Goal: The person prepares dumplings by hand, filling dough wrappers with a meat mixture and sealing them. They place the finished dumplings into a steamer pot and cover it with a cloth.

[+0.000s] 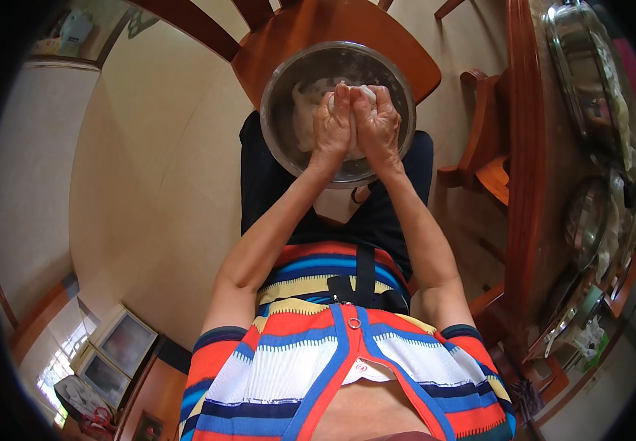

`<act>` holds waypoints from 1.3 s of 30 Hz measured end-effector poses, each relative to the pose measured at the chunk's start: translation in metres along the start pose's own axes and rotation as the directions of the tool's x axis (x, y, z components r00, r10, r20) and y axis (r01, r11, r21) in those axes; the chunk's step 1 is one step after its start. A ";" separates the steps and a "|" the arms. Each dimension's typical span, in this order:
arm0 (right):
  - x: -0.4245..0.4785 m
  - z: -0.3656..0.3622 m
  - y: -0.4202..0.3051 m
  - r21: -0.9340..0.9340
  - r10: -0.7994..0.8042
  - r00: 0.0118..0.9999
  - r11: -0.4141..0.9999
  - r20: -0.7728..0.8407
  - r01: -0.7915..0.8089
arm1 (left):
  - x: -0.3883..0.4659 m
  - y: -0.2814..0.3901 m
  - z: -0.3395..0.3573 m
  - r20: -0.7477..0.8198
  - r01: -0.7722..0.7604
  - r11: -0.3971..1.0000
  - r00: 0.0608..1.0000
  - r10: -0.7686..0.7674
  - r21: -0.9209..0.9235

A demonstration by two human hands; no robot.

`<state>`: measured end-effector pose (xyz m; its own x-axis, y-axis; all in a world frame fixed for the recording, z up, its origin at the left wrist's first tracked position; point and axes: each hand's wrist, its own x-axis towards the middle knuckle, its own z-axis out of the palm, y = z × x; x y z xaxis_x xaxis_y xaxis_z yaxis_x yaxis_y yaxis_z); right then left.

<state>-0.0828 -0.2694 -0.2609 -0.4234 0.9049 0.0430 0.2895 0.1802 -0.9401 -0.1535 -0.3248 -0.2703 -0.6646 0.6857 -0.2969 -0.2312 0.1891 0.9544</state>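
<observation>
Both hands are together over a round stainless steel bowl (pixel 271 127), thumbs side by side. My left hand (pixel 331 125) and my right hand (pixel 377 124) press on a white dough-like lump (pixel 369 95). Bits of it show between and above the fingers, while most is hidden by the hands. More pale, wet dough-like material (pixel 302 118) spreads over the bowl's bottom, to the left of the hands. Whitish smears mark the bowl's inner wall.
The bowl rests partly on a wooden chair seat (pixel 318 25), close to my knees. To the right runs a wooden table edge (pixel 524 165), with glass lids (pixel 588 82) and dishes beyond it. Another wooden chair (pixel 486 132) stands by the table. Picture frames (pixel 127 342) stand at lower left.
</observation>
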 end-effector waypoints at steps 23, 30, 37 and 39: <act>0.029 -0.040 -0.005 0.329 -0.158 0.767 0.942 0.622 -0.073 | -0.013 0.009 -0.032 0.704 0.489 0.813 0.696 -0.145 -0.317; 0.020 -0.034 -0.029 0.237 -0.181 0.822 0.970 0.539 0.058 | -0.024 0.017 -0.017 0.625 0.431 0.873 0.753 -0.209 -0.228; 0.030 -0.021 -0.032 0.317 -0.042 0.962 0.947 0.270 -0.048 | -0.014 0.025 -0.019 0.572 0.229 0.957 0.815 -0.089 -0.178; 0.032 -0.017 -0.028 0.463 0.092 0.960 0.861 0.264 -0.210 | -0.012 0.035 -0.024 0.584 0.198 0.960 0.810 -0.045 -0.200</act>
<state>-0.0893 -0.2389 -0.2277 -0.6065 0.7836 -0.1349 -0.0592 -0.2137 -0.9751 -0.1709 -0.3433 -0.2340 -0.1130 0.9577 -0.2645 -0.4952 0.1765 0.8507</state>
